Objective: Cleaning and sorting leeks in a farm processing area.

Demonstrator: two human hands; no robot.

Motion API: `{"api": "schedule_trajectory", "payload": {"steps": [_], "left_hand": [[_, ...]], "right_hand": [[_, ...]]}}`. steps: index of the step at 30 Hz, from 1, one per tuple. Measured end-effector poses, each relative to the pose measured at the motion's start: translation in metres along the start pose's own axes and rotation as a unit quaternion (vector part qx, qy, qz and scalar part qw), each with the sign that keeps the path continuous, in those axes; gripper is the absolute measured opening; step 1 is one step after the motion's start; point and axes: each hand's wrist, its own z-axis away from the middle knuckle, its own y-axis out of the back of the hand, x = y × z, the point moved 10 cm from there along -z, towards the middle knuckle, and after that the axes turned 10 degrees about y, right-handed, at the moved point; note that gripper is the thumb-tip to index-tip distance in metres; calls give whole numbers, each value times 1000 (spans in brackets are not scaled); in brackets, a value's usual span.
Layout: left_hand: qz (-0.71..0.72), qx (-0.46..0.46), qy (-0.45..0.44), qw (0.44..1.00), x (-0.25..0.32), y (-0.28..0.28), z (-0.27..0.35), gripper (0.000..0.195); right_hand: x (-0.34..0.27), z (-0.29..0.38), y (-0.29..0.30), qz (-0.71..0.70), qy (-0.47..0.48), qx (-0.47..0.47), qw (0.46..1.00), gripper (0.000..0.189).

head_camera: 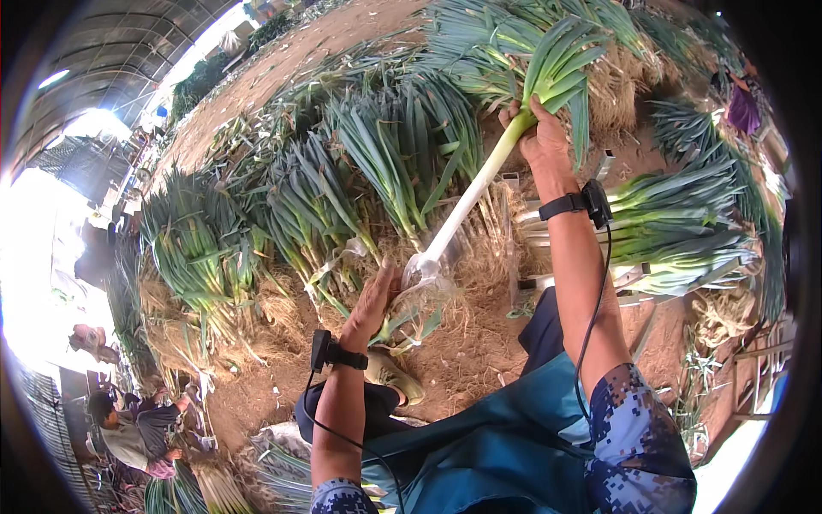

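Note:
My right hand [544, 132] grips a large leek [478, 183] just below its fanned green leaves. The long white shank slants down and left across the view. Around its lower end hangs a thin, translucent film or peeled skin [427, 276]; which of the two, I cannot tell. My left hand [374, 295] is beside that lower end, fingers pointing up, at the left edge of the film. Its thumb and palm side are hidden, so a grip on the film cannot be made out. Both wrists wear black straps with small devices and cables.
Rows of unpeeled leeks [392, 148] with dry roots stand ahead and left. Trimmed leeks [681, 238] lie on a metal rack at right. Below are a teal apron [488, 450], a shoe [395, 376] and a dirt floor [462, 366]. Another person [131, 430] sits at lower left.

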Motion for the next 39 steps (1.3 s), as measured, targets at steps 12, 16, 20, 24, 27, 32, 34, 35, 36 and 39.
{"api": "schedule_trajectory", "payload": {"steps": [12, 16, 20, 24, 27, 32, 34, 35, 36, 39], "left_hand": [[-474, 181, -276, 816, 67, -7, 86, 7], [-393, 138, -226, 881, 65, 5, 100, 11], [-396, 141, -199, 885, 58, 18, 122, 18], [-463, 167, -211, 845, 58, 30, 137, 15], [-553, 168, -140, 804, 19, 65, 143, 13], [-612, 178, -9, 771, -7, 117, 153, 27], [-617, 230, -215, 721, 51, 80, 137, 34], [-541, 224, -200, 786, 56, 82, 114, 34], [-460, 216, -184, 841, 63, 80, 92, 35], [-175, 160, 10, 971, 47, 60, 38, 36]], "right_hand": [[17, -2, 18, 31, -12, 79, 996, 12], [31, -6, 32, 46, -24, 83, 995, 13], [34, -20, 43, 41, -37, 89, 994, 12], [44, -19, 45, 52, -39, 82, 995, 9], [31, -25, 53, 24, -22, 111, 993, 12], [-1, -47, 53, -27, 6, 81, 996, 17], [-2, -49, 47, -40, -2, 63, 997, 17], [1, -45, 44, -46, -3, 67, 997, 17], [3, -44, 38, -53, -5, 70, 996, 16], [3, -41, 31, -78, -17, 61, 995, 17]]}}
